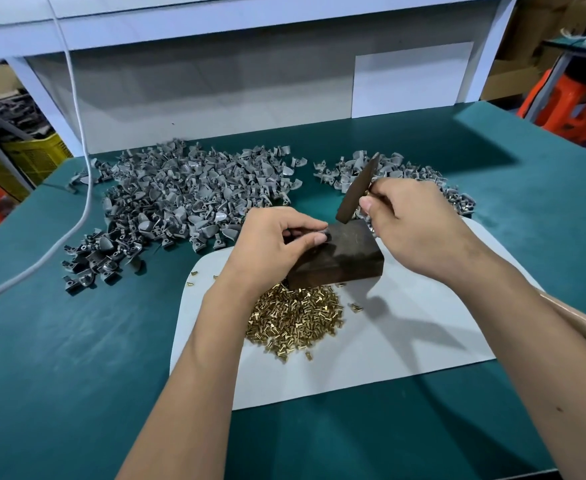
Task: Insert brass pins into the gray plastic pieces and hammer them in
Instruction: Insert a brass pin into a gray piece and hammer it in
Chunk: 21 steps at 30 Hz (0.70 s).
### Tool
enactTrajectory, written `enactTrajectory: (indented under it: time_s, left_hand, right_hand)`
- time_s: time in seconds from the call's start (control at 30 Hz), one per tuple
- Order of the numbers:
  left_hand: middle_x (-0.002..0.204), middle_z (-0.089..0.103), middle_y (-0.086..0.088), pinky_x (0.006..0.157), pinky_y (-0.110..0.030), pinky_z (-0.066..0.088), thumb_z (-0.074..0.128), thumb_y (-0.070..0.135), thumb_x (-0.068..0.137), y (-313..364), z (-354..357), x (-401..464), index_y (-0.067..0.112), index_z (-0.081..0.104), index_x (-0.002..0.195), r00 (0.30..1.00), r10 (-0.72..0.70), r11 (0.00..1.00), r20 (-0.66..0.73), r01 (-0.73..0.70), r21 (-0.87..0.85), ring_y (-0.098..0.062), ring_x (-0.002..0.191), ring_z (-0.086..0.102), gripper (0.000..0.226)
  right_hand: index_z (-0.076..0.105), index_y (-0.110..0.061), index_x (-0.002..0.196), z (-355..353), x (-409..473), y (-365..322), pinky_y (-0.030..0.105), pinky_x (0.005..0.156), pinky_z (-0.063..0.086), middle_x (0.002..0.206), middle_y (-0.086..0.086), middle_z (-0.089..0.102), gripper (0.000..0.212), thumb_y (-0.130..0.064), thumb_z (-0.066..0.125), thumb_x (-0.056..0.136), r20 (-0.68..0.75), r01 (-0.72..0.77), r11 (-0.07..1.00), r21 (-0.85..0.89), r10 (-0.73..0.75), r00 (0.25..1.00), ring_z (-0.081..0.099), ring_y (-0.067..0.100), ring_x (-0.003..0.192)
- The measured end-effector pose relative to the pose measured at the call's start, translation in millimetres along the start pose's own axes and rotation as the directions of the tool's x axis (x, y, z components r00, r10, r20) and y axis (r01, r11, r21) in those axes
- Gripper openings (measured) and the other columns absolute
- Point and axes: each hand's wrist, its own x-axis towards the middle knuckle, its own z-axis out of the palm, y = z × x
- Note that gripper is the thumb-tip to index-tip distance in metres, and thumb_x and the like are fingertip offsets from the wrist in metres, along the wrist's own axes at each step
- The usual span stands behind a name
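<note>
A small gray plastic piece (pixel 314 231) lies on the top left edge of a dark block (pixel 340 259), which stands on a white sheet (pixel 405 341) on the green table (pixel 76 358). The left hand (pixel 274 237) pinches this piece between the thumb and the curled fingers and holds it against the block; the piece is mostly hidden by the fingertips. The left forearm comes up from the lower edge of the view, with the wrist above the pile of brass pins (pixel 295 317).

The right hand (pixel 412 223) is closed around the handle of a hammer (pixel 357 190), close under its dark head. The head is tilted, with its lower end just above the far edge of the block, near the piece. The wooden handle end shows behind the right forearm, at the right edge of the sheet.

The brass pins lie on the sheet, touching the front side of the block. A big heap of gray pieces (pixel 180 199) lies behind on the left, and a smaller heap (pixel 399 174) on the right, behind the hammer.
</note>
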Motion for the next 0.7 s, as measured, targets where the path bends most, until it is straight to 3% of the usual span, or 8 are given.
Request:
enactTrajectory:
  time_s: [0.1, 0.27, 0.5, 0.57, 0.7]
  left_hand:
    - [0.091, 0.074, 0.011, 0.081, -0.017, 0.047, 0.077, 0.016, 0.090, -0.3, 3.6, 0.5, 0.017, 0.082, 0.100, 0.999, 0.031, 0.998, -0.032, -0.030, 0.056, -0.001, 0.089, 0.065, 0.011]
    - [0.093, 0.073, 0.011, 0.093, -0.032, 0.039, 0.073, 0.024, 0.094, -5.0, 6.5, 2.8, 0.023, 0.081, 0.089, 0.996, 0.083, 0.975, -0.018, -0.077, 0.206, -0.020, 0.104, 0.053, 0.009]
    - [0.102, 0.074, 0.007, 0.100, -0.050, 0.045, 0.069, 0.021, 0.096, -13.5, -3.5, 5.6, 0.019, 0.080, 0.094, 0.992, -0.035, 0.999, -0.123, 0.038, 0.017, -0.021, 0.109, 0.063, 0.012]
    - [0.104, 0.073, 0.008, 0.097, -0.046, 0.048, 0.079, 0.021, 0.088, -14.8, -6.0, 4.3, 0.022, 0.079, 0.089, 0.993, -0.075, 0.997, -0.093, 0.073, -0.029, -0.021, 0.113, 0.062, 0.002]
    - [0.108, 0.072, 0.006, 0.105, -0.049, 0.044, 0.086, 0.015, 0.078, -10.2, 1.2, 1.9, 0.020, 0.078, 0.085, 0.993, -0.121, 0.993, -0.015, 0.121, 0.004, -0.019, 0.116, 0.061, 0.011]
  right_hand:
    - [0.051, -0.022, 0.074, 0.7, -1.1, -2.3, 0.036, 0.058, 0.040, 0.070, 0.001, 0.060, 0.030, -0.028, 0.052, 0.104, -0.006, 0.016, 0.999, 0.030, -0.015, 1.000, 0.056, 0.026, 0.064]
    - [0.056, -0.016, 0.081, 2.9, -3.0, -5.3, 0.043, 0.062, 0.048, 0.069, 0.005, 0.060, 0.026, -0.028, 0.052, 0.103, 0.003, 0.044, 0.999, 0.012, -0.044, 0.999, 0.057, 0.031, 0.066]
    - [0.052, -0.019, 0.076, 4.9, -4.4, -4.8, 0.039, 0.057, 0.045, 0.066, 0.003, 0.060, 0.029, -0.027, 0.051, 0.104, 0.009, 0.041, 0.999, 0.029, -0.042, 0.999, 0.056, 0.026, 0.060]
    - [0.054, -0.018, 0.077, 6.1, -4.9, -3.7, 0.039, 0.056, 0.044, 0.065, 0.002, 0.058, 0.028, -0.027, 0.051, 0.104, 0.002, 0.045, 0.999, 0.022, -0.045, 0.999, 0.055, 0.025, 0.059]
    - [0.054, -0.018, 0.082, 7.4, -5.6, -5.7, 0.039, 0.059, 0.044, 0.069, 0.003, 0.058, 0.025, -0.029, 0.050, 0.104, 0.035, 0.060, 0.998, -0.027, -0.059, 0.998, 0.055, 0.029, 0.064]
